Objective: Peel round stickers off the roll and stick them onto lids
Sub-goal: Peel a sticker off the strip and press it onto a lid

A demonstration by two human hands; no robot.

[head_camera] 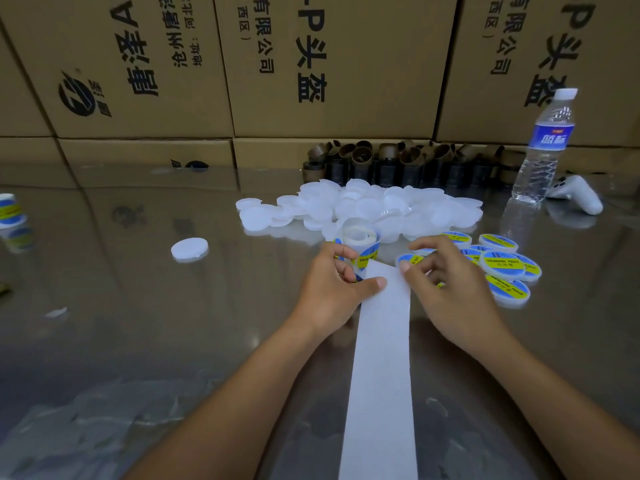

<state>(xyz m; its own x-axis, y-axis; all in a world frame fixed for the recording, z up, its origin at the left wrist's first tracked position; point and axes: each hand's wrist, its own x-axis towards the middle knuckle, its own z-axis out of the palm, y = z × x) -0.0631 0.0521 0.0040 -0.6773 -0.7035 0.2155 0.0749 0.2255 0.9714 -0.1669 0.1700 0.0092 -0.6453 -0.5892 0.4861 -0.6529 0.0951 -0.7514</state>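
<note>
My left hand point(334, 285) grips the sticker roll point(360, 242), thumb pressing on the white backing strip point(381, 375) that trails toward me. My right hand point(446, 289) has curled fingers over a lid point(410, 259) with a blue and yellow sticker, its thumb at the strip's right edge. A heap of plain white lids point(363, 206) lies behind the roll. Several stickered lids point(505, 268) lie to the right of my right hand. One plain lid point(189, 249) sits alone at the left.
Cardboard boxes point(311, 64) wall the back. Brown empty roll cores point(398, 164) line up before them. A water bottle point(543, 147) and a white controller point(576, 194) stand at the right. Stickered tubs point(10, 216) sit at the left edge. The table point(138, 323) is glossy.
</note>
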